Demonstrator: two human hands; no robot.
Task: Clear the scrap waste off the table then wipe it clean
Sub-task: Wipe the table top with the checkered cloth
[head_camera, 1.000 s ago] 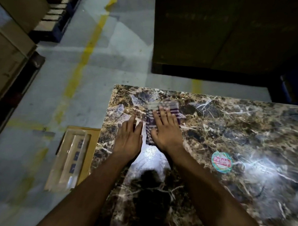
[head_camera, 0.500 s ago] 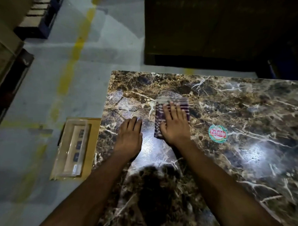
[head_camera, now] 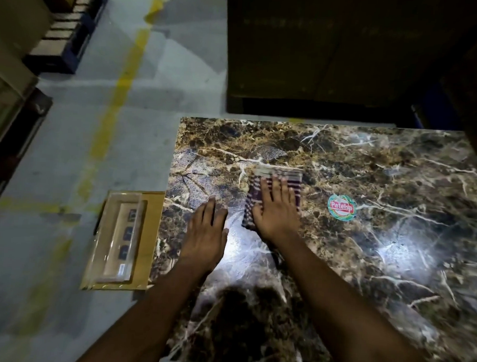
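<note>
Wiping step is on, by the look of it: no scrap shows on the marble table (head_camera: 364,268), so clearing seems done

Landmark = round sticker (head_camera: 341,207) on the tabletop. Folded striped cloth (head_camera: 275,177) lies flat on the table just left of the sticker, not touching it. Right hand (head_camera: 277,212) rests palm-down on the cloth, fingers straight & slightly spread, pressing it to the surface, not pinching or gripping. Left hand (head_camera: 206,234) is further left of the sticker, beyond the cloth, flat on bare marble near the table's left edge, fingers straight & close together, holding nothing; prob bracing

Tray w/ clear lid (head_camera: 117,241) sits on the floor, well left of the sticker, past the table edge

Next move, my guess: push cloth in strokes w/ steady downward pressure, keep palm flat so the fold doesn't bunch up, then work toward the sticker & the stretch right of it. Glare patches near the hands make it hard to tell what's already clean
</note>
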